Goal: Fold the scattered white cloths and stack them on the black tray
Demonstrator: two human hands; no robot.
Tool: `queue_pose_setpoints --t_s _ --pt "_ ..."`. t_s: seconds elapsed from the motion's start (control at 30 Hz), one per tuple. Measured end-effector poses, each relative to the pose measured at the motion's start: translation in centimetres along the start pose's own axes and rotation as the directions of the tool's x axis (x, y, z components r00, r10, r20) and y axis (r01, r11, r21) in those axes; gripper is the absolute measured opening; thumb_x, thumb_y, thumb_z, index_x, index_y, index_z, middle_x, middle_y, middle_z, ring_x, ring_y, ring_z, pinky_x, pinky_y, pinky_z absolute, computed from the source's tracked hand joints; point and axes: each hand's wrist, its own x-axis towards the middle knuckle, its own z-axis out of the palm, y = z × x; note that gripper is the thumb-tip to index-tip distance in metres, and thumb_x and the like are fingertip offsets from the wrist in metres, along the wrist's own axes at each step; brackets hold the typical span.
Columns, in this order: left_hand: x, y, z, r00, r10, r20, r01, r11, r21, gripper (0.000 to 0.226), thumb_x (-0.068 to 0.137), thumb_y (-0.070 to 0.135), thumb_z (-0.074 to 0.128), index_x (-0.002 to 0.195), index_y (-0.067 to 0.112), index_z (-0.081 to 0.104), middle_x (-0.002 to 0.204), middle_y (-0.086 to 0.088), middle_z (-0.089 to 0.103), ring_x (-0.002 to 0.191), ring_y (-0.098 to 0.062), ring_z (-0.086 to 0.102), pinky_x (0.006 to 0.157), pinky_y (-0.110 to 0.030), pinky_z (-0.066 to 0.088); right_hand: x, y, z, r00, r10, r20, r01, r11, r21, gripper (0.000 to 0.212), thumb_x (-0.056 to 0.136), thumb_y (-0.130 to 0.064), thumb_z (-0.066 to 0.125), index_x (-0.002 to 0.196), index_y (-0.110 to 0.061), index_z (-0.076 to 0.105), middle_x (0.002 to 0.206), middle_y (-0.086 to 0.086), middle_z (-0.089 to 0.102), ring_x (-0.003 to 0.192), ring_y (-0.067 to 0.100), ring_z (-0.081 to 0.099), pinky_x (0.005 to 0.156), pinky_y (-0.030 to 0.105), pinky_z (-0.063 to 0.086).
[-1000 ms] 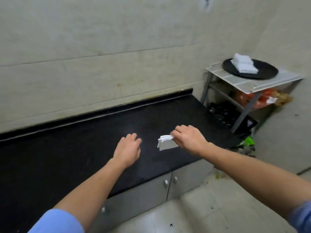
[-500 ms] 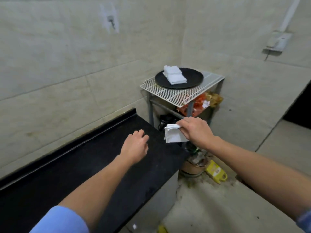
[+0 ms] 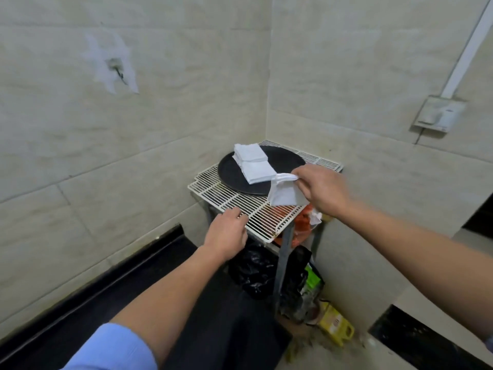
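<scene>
A round black tray (image 3: 286,158) lies on a white wire rack in the room's corner. Two folded white cloths sit on its left half, one (image 3: 250,153) at the back and one (image 3: 257,171) in front, partly overlapping. My right hand (image 3: 321,188) pinches a folded white cloth (image 3: 283,193) that hangs just above the tray's near right rim. My left hand (image 3: 226,235) hovers at the rack's front left edge, fingers loosely curled, holding nothing.
The wire rack (image 3: 248,209) stands on grey metal legs (image 3: 282,265), with orange packets and a black bag on and below its lower shelf. A black countertop (image 3: 112,297) runs along the left wall. A yellow container (image 3: 337,325) lies on the floor.
I have turned from the black counter toward the rack. My right hand has carried the folded cloth from the counter's end up to the tray's near rim; my left hand followed to the rack's edge.
</scene>
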Motion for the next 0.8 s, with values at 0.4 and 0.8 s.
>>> queue_pose_setpoints --t_s 0.4,0.8 --pt "11.8 -3.4 4.5 0.985 -0.167 0.032 0.166 0.986 0.034 0.025 0.086 0.022 0.051 0.109 0.014 0.058 0.109 -0.005 0.055 0.098 -0.024 0.053 0.083 -0.040 0.048 14.8 7.4 9.6 0.960 -0.187 0.209 0.150 0.972 0.179 0.024 0.096 -0.034 0.048 0.115 -0.024 0.059 0.109 0.004 0.066 0.098 0.029 0.059 0.074 0.038 0.045" --pt "17.4 -3.1 8.2 0.895 -0.440 0.068 0.440 0.898 0.016 0.028 0.094 0.032 0.044 0.113 0.018 0.058 0.110 -0.001 0.056 0.101 -0.020 0.050 0.090 -0.037 0.044 24.9 11.0 20.3 0.837 -0.279 0.472 0.167 0.950 0.265 0.031 0.096 -0.037 0.049 0.125 -0.028 0.056 0.124 0.002 0.061 0.109 0.026 0.055 0.075 0.032 0.036"
